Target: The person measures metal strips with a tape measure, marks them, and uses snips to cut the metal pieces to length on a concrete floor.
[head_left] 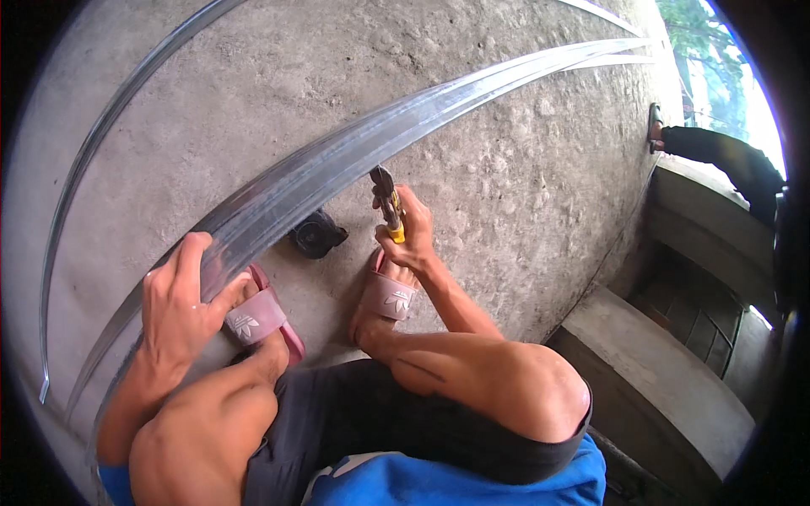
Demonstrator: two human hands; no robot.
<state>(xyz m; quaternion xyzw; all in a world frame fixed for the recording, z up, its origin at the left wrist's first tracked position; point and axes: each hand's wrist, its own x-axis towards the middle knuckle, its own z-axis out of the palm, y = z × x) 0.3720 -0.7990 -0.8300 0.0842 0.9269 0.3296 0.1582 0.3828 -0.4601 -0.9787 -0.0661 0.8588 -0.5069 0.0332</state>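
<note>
While the left hand (177, 295) clasps the metal strip (329, 169) on the floor (506, 202), the right hand (411, 228), wrapped round snips (388, 202), holds their tip at its near edge. No finished cut shows, so work seems barely begun; beyond it lies a thinner strip (94, 135).

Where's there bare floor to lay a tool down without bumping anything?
Two patches of concrete floor look bare: between the thin metal strip and wide metal profile, and right of the right hand, toward the ledge. It's crowded between the pink sandals and profile, around the black round object.
</note>
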